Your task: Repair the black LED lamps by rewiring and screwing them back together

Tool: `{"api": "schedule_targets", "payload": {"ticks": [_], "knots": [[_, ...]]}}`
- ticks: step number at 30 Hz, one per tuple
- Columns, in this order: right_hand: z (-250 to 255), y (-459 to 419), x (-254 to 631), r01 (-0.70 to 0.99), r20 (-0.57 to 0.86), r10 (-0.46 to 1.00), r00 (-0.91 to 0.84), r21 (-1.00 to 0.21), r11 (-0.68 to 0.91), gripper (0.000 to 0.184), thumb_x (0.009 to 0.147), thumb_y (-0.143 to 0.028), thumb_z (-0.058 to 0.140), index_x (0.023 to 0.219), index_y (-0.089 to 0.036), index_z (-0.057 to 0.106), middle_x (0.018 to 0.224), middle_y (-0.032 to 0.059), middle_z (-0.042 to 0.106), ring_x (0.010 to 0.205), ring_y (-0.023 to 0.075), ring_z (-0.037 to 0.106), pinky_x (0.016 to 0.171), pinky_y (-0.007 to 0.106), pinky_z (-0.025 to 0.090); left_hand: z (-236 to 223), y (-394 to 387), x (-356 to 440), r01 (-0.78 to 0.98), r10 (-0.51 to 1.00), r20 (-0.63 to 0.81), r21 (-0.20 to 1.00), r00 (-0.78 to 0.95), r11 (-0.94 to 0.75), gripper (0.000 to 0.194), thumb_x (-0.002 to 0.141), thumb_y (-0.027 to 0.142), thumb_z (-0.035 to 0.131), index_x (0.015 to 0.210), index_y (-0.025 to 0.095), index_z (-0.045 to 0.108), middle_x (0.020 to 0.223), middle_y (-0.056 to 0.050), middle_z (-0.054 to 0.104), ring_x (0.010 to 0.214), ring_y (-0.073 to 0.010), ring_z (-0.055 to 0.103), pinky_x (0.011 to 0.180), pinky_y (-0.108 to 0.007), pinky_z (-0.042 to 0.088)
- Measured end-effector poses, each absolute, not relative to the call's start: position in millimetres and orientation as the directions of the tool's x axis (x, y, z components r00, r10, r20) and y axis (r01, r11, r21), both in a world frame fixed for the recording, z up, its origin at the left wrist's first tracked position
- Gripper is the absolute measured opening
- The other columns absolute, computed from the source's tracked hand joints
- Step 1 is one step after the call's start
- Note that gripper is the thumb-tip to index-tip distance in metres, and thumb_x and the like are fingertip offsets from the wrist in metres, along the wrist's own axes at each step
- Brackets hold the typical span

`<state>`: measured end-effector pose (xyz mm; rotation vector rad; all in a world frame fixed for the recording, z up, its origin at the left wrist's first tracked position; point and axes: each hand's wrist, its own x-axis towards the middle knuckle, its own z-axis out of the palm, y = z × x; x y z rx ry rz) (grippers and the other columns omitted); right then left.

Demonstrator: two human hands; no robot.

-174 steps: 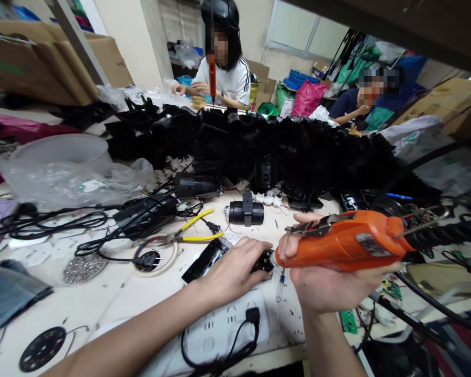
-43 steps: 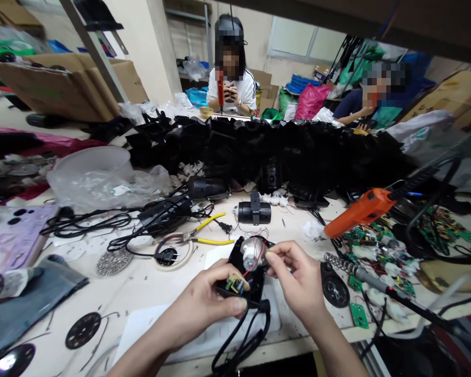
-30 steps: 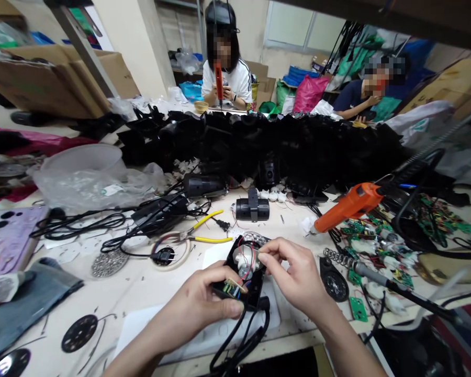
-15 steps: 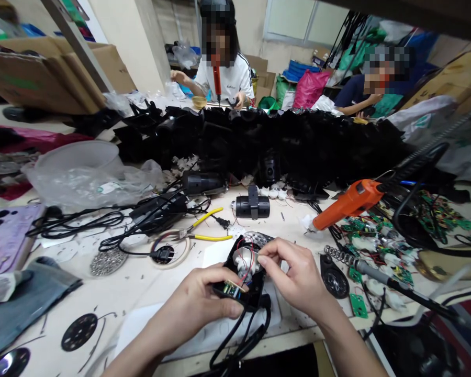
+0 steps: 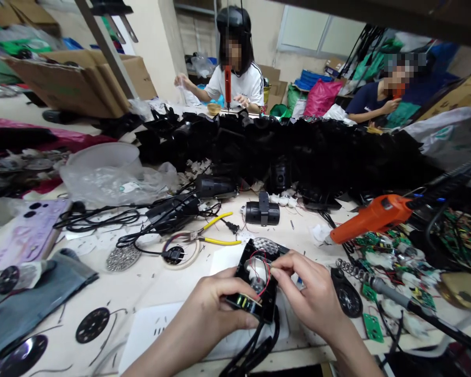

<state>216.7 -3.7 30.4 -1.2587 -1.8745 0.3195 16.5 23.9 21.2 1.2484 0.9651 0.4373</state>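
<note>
A black plastic housing (image 5: 272,301) lies open in front of me, its thick black cables hanging toward the table edge. My left hand (image 5: 214,311) is closed round its left side, thumb and fingers near a small circuit board (image 5: 244,302). Inside the housing sit a white part (image 5: 256,268) and thin red wires (image 5: 267,287). At the right rim, my right hand (image 5: 312,290) has thumb and forefinger pinched together by the red wires. Whatever lies between those fingertips is too small to make out. A perforated silver disc (image 5: 265,245) shows at the housing's far end.
Yellow-handled pliers (image 5: 222,242) lie at left centre. An orange electric screwdriver (image 5: 371,219) and a soldering iron (image 5: 400,298) lie on the right, near loose circuit boards (image 5: 372,327). Black housings (image 5: 290,141) are heaped at the back, with two co-workers beyond.
The view has swung left, so the scene sits further right. Both hands keep to the housing. The co-worker at right has moved an orange tool away from the face.
</note>
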Motion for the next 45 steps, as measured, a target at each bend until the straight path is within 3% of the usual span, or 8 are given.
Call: {"api": "schedule_targets", "payload": {"ticks": [12,19,28,33,45], "knots": [[24,-6,218,0.656,0.448,0.867,-0.218,-0.591,0.470,0.014,0.092,-0.011,0.048,0.090,-0.019,0.058,0.073,0.0013,0.061,0.064,0.0141,0.059,0.060,0.026,0.045,19,25,17,0.203,0.744,-0.380,0.925,0.549,0.322,0.020,0.058,0.022,0.079,0.079,0.020,0.077,0.093,-0.004,0.065,0.081,-0.0187,0.060,0.063,-0.024,0.049],[22,-7,217,0.662,0.434,0.856,-0.282,-0.558,0.501,0.014,0.092,-0.009,0.046,0.092,-0.018,0.057,0.075,0.0028,0.061,0.067,0.0155,0.059,0.061,0.027,0.045,21,23,21,0.150,0.741,-0.409,0.907,0.532,0.393,0.020,0.055,0.019,0.078,0.075,0.017,0.075,0.089,-0.003,0.064,0.068,-0.0150,0.059,0.057,-0.024,0.050],[10,-10,217,0.653,0.441,0.866,-0.235,-0.588,0.477,0.015,0.093,-0.011,0.045,0.093,-0.019,0.057,0.075,0.0025,0.060,0.067,0.0152,0.059,0.061,0.027,0.047,26,26,26,0.183,0.707,-0.489,0.865,0.511,0.466,0.022,0.055,0.019,0.076,0.076,0.015,0.072,0.078,0.000,0.065,0.055,-0.0116,0.057,0.054,-0.025,0.050],[9,-6,219,0.627,0.459,0.875,-0.154,-0.639,0.446,0.014,0.093,-0.012,0.048,0.091,-0.020,0.060,0.078,0.0023,0.066,0.070,0.0148,0.063,0.064,0.025,0.050,29,27,28,0.187,0.694,-0.477,0.871,0.539,0.454,0.019,0.059,0.021,0.073,0.077,0.015,0.069,0.060,0.004,0.060,0.053,-0.0118,0.056,0.054,-0.023,0.048],[0,-7,227,0.415,0.255,0.966,-0.039,-0.875,0.248,0.020,0.091,-0.018,0.051,0.095,-0.021,0.070,0.078,0.0017,0.067,0.064,0.0133,0.064,0.060,0.024,0.051,35,31,26,0.184,0.674,-0.453,0.882,0.584,0.433,0.021,0.065,0.028,0.074,0.080,0.015,0.067,0.064,0.004,0.057,0.057,-0.0100,0.049,0.054,-0.021,0.043]]}}
